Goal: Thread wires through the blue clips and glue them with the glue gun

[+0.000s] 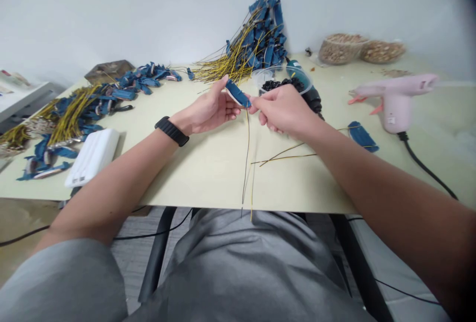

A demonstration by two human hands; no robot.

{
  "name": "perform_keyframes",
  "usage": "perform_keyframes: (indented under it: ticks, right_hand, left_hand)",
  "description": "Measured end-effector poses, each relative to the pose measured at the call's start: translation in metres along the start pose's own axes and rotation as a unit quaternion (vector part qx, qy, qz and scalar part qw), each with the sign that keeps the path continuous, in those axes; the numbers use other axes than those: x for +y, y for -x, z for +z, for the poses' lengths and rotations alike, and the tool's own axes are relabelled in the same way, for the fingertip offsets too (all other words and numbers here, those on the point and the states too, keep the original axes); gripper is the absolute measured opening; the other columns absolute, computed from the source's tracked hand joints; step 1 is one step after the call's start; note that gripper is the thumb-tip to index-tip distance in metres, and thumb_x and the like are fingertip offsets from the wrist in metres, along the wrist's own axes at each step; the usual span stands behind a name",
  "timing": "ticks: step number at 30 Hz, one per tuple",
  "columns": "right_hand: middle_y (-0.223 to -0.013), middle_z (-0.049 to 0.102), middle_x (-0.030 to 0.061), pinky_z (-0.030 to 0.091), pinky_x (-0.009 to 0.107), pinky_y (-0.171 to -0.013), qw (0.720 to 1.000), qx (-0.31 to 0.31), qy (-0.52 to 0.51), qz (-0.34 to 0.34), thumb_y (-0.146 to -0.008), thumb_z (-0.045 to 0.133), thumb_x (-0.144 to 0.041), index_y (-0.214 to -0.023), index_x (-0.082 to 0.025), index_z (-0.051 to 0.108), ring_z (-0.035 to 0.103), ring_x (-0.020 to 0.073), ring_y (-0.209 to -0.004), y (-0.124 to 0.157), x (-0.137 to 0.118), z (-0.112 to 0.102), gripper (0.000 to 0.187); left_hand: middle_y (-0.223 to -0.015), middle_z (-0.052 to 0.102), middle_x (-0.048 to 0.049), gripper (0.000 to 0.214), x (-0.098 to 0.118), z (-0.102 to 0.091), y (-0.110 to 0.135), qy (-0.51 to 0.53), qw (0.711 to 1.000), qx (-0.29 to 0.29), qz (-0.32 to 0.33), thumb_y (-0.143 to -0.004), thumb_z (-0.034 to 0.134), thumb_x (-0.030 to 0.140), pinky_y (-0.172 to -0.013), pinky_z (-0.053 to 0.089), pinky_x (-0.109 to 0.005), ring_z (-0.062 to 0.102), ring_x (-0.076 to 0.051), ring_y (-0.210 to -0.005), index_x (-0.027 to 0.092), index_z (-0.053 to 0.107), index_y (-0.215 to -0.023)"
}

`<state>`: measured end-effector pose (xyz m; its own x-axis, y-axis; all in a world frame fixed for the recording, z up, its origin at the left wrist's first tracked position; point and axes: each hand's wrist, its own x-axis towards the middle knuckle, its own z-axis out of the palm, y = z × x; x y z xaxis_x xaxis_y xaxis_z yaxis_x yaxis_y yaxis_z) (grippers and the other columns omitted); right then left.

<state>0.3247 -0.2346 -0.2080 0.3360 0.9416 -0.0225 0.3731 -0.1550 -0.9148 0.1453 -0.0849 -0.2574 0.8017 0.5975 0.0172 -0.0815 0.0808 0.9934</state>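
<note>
Over the middle of the table, my left hand [211,109] grips a small curved blue piece [237,94] with a pale edge between thumb and fingers. Thin dark and yellow wires hang from its right end toward the table's front edge. My right hand [283,108] is closed in a pinch at that same end; what its fingertips hold, if anything, is hidden. Just behind my right hand stands a clear plastic bowl [305,80] with small black pieces [284,84]. To the right of my right forearm lies another blue piece [362,136] with wires running left from it.
A pink glue gun [397,96] with a black cord stands at the right. Behind are a dark green tool [311,89], tubs of tan bits [342,49] and a heap of wired blue pieces [266,34]. More heaps [74,113] and a white box [92,157] lie left.
</note>
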Motion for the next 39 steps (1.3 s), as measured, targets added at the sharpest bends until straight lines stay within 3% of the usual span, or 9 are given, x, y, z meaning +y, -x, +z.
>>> perform_keyframes:
  ticks: [5,12,16,22,29,34,37,39]
  right_hand:
    - [-0.060,0.056,-0.0007,0.020,0.022,-0.039,0.982,-0.056,-0.164,0.074,-0.124,0.074,-0.019,-0.078,-0.017,0.075,0.036,0.0060,-0.043,0.000,0.004,0.013,0.047]
    - [-0.069,0.048,-0.0038,0.017,0.019,-0.044,0.955,-0.087,-0.262,0.105,-0.121,0.063,-0.005,-0.076,-0.015,0.071,0.029,0.0053,-0.052,0.001,0.006,0.016,0.047]
    - [-0.071,0.050,-0.0017,0.019,0.021,-0.045,0.954,-0.086,-0.271,0.092,-0.118,0.067,-0.008,-0.074,-0.017,0.070,0.032,0.0078,-0.055,-0.004,0.012,0.016,0.045]
    - [-0.070,0.054,0.0007,0.031,0.022,-0.050,0.954,-0.076,-0.272,0.104,-0.115,0.069,-0.011,-0.073,-0.019,0.067,0.043,0.0110,-0.059,-0.008,0.014,0.016,0.043]
    - [-0.072,0.052,0.0007,0.034,0.026,-0.054,0.955,-0.093,-0.262,0.107,-0.113,0.071,-0.016,-0.076,-0.020,0.067,0.043,0.0131,-0.062,-0.009,0.015,0.013,0.037]
    - [-0.075,0.056,0.0021,0.036,0.028,-0.054,0.961,-0.098,-0.249,0.071,-0.111,0.072,-0.016,-0.076,-0.019,0.069,0.045,0.0133,-0.062,-0.011,0.017,0.008,0.035]
    - [-0.076,0.059,0.0035,0.038,0.029,-0.055,0.965,-0.099,-0.238,0.049,-0.105,0.075,-0.016,-0.076,-0.020,0.069,0.046,0.0146,-0.063,-0.011,0.016,0.004,0.030]
    - [-0.078,0.059,0.0040,0.038,0.029,-0.056,0.964,-0.102,-0.241,0.038,-0.102,0.076,-0.017,-0.075,-0.021,0.069,0.046,0.0149,-0.065,-0.011,0.016,0.001,0.028]
  left_hand:
    - [-0.105,0.088,-0.0107,0.074,0.004,0.002,0.003,-0.019,1.000,-0.008,0.008,-0.115,0.074,0.092,-0.085,0.064,-0.030,0.079,-0.021,-0.093,0.020,0.091,-0.118]
    - [-0.102,0.086,-0.0099,0.076,0.007,0.001,0.005,-0.028,0.999,-0.020,0.025,-0.104,0.085,0.095,-0.083,0.063,-0.030,0.075,-0.021,-0.092,0.021,0.092,-0.115]
    - [-0.108,0.090,-0.0110,0.076,0.006,-0.001,0.004,-0.039,0.999,-0.020,0.030,-0.097,0.091,0.098,-0.084,0.065,-0.034,0.076,-0.023,-0.094,0.024,0.092,-0.114]
    - [-0.112,0.092,-0.0120,0.080,0.005,-0.004,0.003,-0.045,0.998,-0.014,0.033,-0.102,0.087,0.100,-0.092,0.067,-0.032,0.080,-0.019,-0.093,0.021,0.089,-0.110]
    - [-0.106,0.091,-0.0072,0.067,0.011,-0.003,0.010,-0.038,0.999,-0.001,0.019,-0.101,0.101,0.084,-0.095,0.069,-0.031,0.084,-0.016,-0.092,0.019,0.088,-0.110]
    - [-0.108,0.087,-0.0032,0.059,0.016,0.000,0.015,-0.053,0.996,0.018,0.073,-0.096,0.110,0.068,-0.097,0.069,-0.031,0.082,-0.013,-0.090,0.021,0.091,-0.128]
    - [-0.107,0.085,-0.0018,0.062,0.019,0.009,0.017,-0.087,0.988,0.019,0.126,-0.089,0.115,0.069,-0.095,0.069,-0.031,0.079,-0.013,-0.089,0.026,0.094,-0.129]
    - [-0.113,0.087,-0.0043,0.063,0.022,0.016,0.019,-0.120,0.980,0.021,0.158,-0.088,0.115,0.073,-0.099,0.070,-0.034,0.083,-0.018,-0.098,0.026,0.095,-0.126]
